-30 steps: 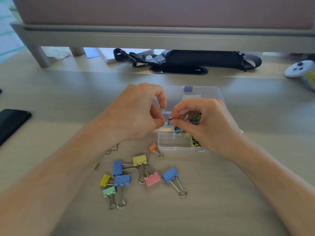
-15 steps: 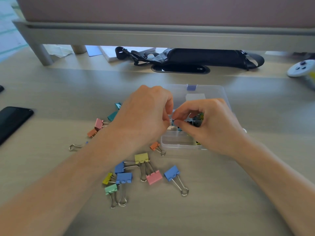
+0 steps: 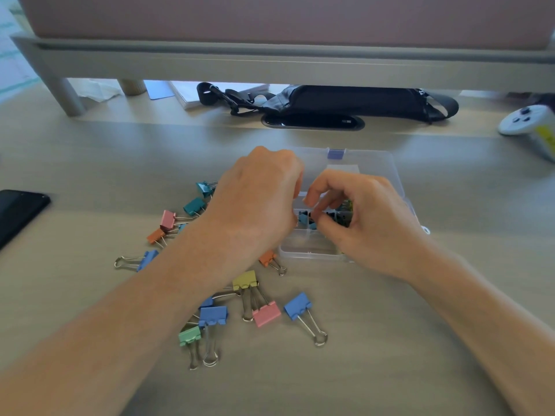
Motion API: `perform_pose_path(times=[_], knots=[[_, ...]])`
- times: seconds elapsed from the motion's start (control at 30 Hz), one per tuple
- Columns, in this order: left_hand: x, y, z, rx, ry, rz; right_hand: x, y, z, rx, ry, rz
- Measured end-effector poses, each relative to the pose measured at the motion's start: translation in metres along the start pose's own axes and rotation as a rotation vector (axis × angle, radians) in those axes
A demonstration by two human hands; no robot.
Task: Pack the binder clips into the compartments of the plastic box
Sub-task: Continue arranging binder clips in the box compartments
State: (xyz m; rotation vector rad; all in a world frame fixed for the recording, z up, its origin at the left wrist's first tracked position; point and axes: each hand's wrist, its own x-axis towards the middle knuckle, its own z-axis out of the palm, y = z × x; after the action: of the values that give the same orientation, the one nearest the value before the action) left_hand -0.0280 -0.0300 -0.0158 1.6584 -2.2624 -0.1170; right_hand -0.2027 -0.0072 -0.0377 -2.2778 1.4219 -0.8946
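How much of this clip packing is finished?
Done: a few clips already lie in the box's middle compartments. In hand: the right hand seems to pinch a small blue clip over the box, with the left hand close against it, its fingertips hidden. Left: a dozen or so loose clips lie on the table. Probably less than half done.

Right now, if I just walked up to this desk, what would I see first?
The left hand and right hand meet over a clear plastic box in the middle of the desk. Colourful binder clips lie scattered in front of it and to its left, and a black bag stretches along the back.
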Motion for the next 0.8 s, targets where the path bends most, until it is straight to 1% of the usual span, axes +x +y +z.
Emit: perform_pose_path(times=[0.17,0.3,0.47,0.7,0.8], knots=[[0.004,-0.005,0.000,-0.050,-0.023,0.017,0.000,0.002,0.002,-0.039,-0.015,-0.036],[0.005,-0.006,-0.002,-0.062,-0.075,0.000,0.001,0.002,0.002,-0.039,-0.035,-0.040],[0.005,-0.005,-0.002,-0.015,-0.083,0.035,0.000,0.001,0.003,-0.008,-0.016,-0.027],[0.006,-0.013,0.000,-0.056,-0.090,0.105,0.000,0.001,0.003,-0.001,-0.019,-0.013],[0.008,-0.016,-0.003,-0.120,-0.137,0.125,0.000,0.002,0.004,-0.014,-0.027,-0.009]])
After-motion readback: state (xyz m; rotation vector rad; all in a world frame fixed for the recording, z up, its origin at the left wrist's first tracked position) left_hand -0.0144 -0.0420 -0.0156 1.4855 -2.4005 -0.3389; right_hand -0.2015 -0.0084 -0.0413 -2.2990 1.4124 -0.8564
